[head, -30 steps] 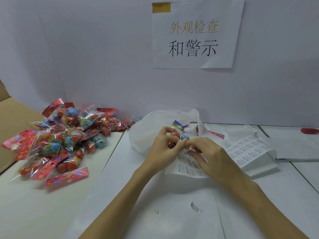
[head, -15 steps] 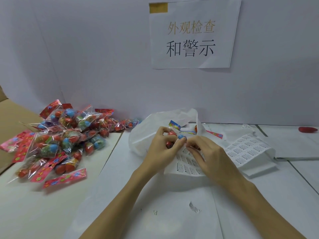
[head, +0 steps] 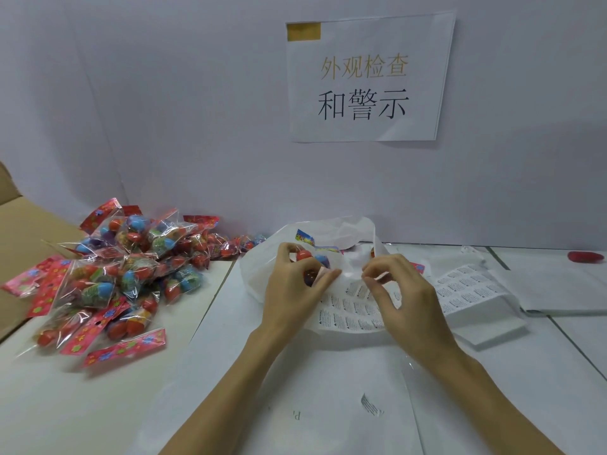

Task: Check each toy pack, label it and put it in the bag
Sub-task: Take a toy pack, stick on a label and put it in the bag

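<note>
labelling step — left hand [head: 292, 290] grips a toy pack [head: 310, 262] over the white bag [head: 262, 274]; right hand [head: 397, 290] pinches a label [head: 368, 274] just beside it, above the label sheet [head: 348, 315]. next — press it on.

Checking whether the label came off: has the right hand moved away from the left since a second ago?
Yes. The right hand has drawn rightward, away from the left hand, over the label sheet.
</note>
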